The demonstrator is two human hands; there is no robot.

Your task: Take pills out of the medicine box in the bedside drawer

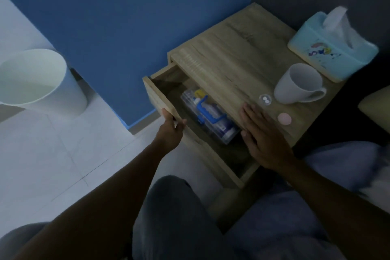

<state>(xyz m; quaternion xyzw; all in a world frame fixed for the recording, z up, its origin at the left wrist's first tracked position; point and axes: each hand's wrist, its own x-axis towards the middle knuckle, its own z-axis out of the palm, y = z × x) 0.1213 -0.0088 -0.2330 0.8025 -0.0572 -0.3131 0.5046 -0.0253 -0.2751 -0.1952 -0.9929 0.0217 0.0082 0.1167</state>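
Note:
The wooden bedside drawer (160,99) stands pulled open. Inside lies the clear medicine box (207,115) with a blue handle and packets in it. My left hand (172,127) grips the top edge of the drawer front. My right hand (261,135) rests flat on the front edge of the bedside table top (228,65), fingers spread and holding nothing. Just beyond its fingertips sits a small clear cap (265,99) with two white pills in it, and a pink round lid (284,118) lies to its right.
A white mug (299,83) and a light blue tissue box (332,50) stand on the table's right side. A white waste bin (35,82) sits on the tiled floor at left. A blue wall runs behind. My knees are below.

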